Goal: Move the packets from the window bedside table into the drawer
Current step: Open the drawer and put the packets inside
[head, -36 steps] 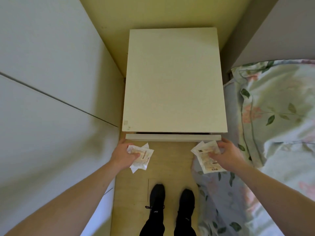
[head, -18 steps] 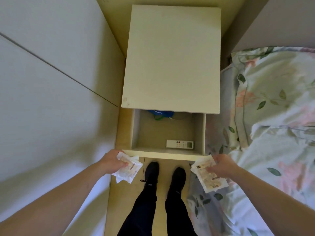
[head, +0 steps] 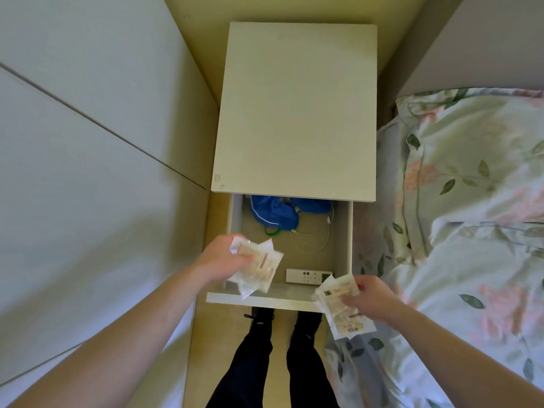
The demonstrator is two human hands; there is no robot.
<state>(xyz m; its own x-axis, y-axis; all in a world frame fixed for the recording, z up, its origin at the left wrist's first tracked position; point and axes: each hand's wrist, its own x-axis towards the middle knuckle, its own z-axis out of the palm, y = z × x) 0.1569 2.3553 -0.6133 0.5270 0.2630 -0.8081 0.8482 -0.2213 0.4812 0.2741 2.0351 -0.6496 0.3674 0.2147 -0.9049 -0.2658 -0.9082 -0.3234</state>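
White drawer [head: 265, 300]: pulled open under the bedside table [head: 294, 113]; landmark for every place below.
left hand [head: 219, 262]: fingers closed around a bunch of packets [head: 259, 267], held over the drawer's near-left corner.
right hand [head: 372, 295]: fingers pinching a second bunch of packets [head: 343, 307], at the drawer's near-right corner, mostly outside the front panel.
drawer contents: blue cloth [head: 275, 213] at the drawer's back, thin cable [head: 312, 234] mid-drawer, remote [head: 307, 276] against the drawer's front.
step: drop both bunches into the drawer.
how to do well: lower the left bunch onto the bare floor at the drawer's left before letting go; bring the right bunch inward over the front panel first, else packets likely fall outside the drawer; avoid landing on the cable.
risk: loose packets may fan out and slip.
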